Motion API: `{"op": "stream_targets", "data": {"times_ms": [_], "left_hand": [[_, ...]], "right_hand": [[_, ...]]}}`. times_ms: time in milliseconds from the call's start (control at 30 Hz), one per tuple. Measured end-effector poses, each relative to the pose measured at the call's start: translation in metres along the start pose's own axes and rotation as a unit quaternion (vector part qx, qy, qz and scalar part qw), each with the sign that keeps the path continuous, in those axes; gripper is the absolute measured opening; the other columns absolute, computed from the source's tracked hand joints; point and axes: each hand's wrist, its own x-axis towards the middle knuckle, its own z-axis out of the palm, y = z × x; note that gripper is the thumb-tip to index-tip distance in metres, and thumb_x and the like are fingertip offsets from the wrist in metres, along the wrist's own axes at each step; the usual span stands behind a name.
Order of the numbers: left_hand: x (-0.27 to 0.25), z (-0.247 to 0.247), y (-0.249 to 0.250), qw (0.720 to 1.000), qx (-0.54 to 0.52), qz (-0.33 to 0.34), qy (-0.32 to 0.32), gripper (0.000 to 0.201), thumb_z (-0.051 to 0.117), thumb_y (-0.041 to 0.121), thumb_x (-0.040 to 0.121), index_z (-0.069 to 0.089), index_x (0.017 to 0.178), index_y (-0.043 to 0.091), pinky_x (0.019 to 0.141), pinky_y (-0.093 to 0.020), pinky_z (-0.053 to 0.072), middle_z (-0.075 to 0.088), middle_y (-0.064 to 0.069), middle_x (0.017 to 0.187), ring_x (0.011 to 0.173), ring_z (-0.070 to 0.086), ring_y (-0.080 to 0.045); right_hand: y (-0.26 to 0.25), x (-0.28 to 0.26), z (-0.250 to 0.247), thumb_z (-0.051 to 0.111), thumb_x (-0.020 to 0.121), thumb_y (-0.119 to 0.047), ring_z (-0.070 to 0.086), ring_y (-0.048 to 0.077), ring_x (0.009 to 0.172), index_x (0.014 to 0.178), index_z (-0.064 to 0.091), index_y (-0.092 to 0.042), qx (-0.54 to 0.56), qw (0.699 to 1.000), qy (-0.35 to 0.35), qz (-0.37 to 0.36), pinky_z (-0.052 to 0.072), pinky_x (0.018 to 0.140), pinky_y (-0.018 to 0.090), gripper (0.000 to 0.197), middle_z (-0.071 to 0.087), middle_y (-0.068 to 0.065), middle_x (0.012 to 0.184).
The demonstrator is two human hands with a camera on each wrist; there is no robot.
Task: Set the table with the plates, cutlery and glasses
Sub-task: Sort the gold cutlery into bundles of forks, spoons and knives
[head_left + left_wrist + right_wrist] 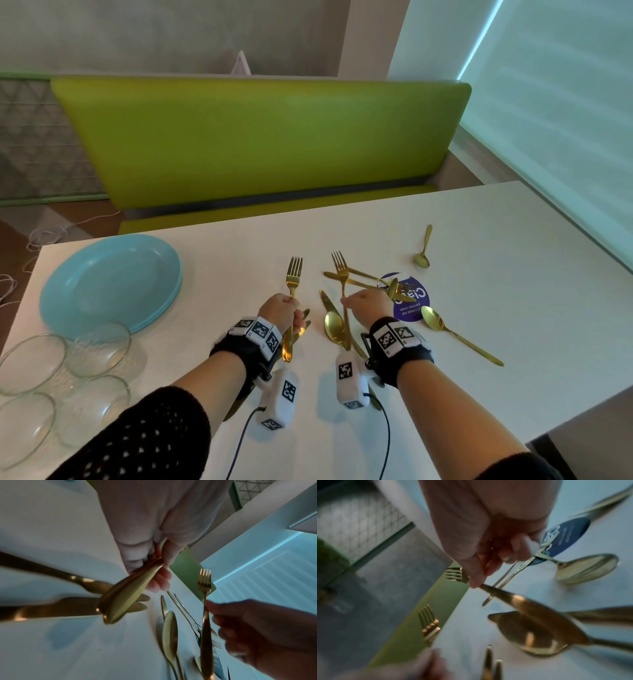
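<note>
Both hands hold gold forks over the table

White table (479, 274) carries stacked blue plates (109, 287) at far left and glass bowls (99, 346) nearer. Left hand (281, 310) grips forks (294, 281), fingers curled round the handles. Right hand (368, 305) pinches one fork (340, 270) above scattered spoons (334, 325).

This looks like a canteen or office break area rather than a home. A long lime-green padded bench (260, 144) runs along the far edge of a plain white rectangular tabletop (513, 274), backed by a bare grey wall (171, 31). Near the tabletop's right edge is a round purple printed sticker (412, 310) (its small print mentions keeping something clean), and a pale roller blind (565, 102) covers the window.
</note>
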Motion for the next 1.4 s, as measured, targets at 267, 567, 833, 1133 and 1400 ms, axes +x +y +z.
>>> {"op": "stream_targets", "data": {"times_ms": [267,567,833,1133,1400], "left_hand": [[0.003,0.018,0.010,0.996,0.065,0.024,-0.047,0.016,0.049,0.020,0.091,0.054,0.078,0.012,0.083,-0.046,0.054,0.067,-0.022,0.091,0.083,0.066,-0.037],[0.002,0.025,0.017,0.996,-0.012,0.000,-0.085,0.022,0.038,0.021,0.099,0.051,0.087,0.009,0.077,-0.043,0.054,0.062,-0.014,0.077,0.060,0.061,-0.025],[0.007,0.025,0.015,0.997,0.005,0.030,-0.076,0.022,0.035,0.015,0.099,0.049,0.084,0.006,0.053,-0.030,0.043,0.059,-0.017,0.074,0.051,0.055,-0.023],[0.019,0.030,0.018,0.997,0.013,0.036,-0.064,0.025,0.030,0.016,0.100,0.050,0.090,0.005,0.051,-0.027,0.035,0.050,-0.007,0.071,0.052,0.044,-0.017],[0.033,0.021,0.026,0.999,0.026,0.028,-0.011,0.021,0.028,0.014,0.100,0.048,0.098,0.006,0.050,-0.024,0.034,0.045,-0.004,0.070,0.054,0.041,-0.015]], "right_hand": [[-0.014,-0.011,0.015,0.067,0.084,-0.029,0.038,0.012,0.049,0.083,0.065,-0.007,0.255,0.955,-0.143,0.054,0.032,0.049,0.026,0.022,0.050,0.004,0.066],[-0.021,-0.011,0.014,0.062,0.089,-0.030,0.038,0.010,0.051,0.065,0.061,-0.015,0.249,0.957,-0.144,0.038,0.033,0.050,0.022,0.028,0.057,-0.003,0.064],[-0.017,0.001,0.019,0.073,0.079,-0.024,0.046,-0.003,0.035,0.061,0.062,-0.021,0.229,0.969,-0.088,0.001,0.032,0.041,0.014,0.021,0.070,-0.002,0.074],[-0.025,0.013,0.019,0.073,0.078,-0.029,0.043,0.006,0.047,0.060,0.063,-0.021,0.190,0.978,-0.085,-0.017,0.031,0.045,0.019,0.022,0.056,-0.006,0.057],[-0.015,0.051,-0.013,0.065,0.085,-0.030,0.057,0.014,0.079,0.092,0.072,-0.017,-0.001,0.999,-0.008,-0.036,0.047,0.072,0.025,0.016,0.068,0.000,0.090]]}}
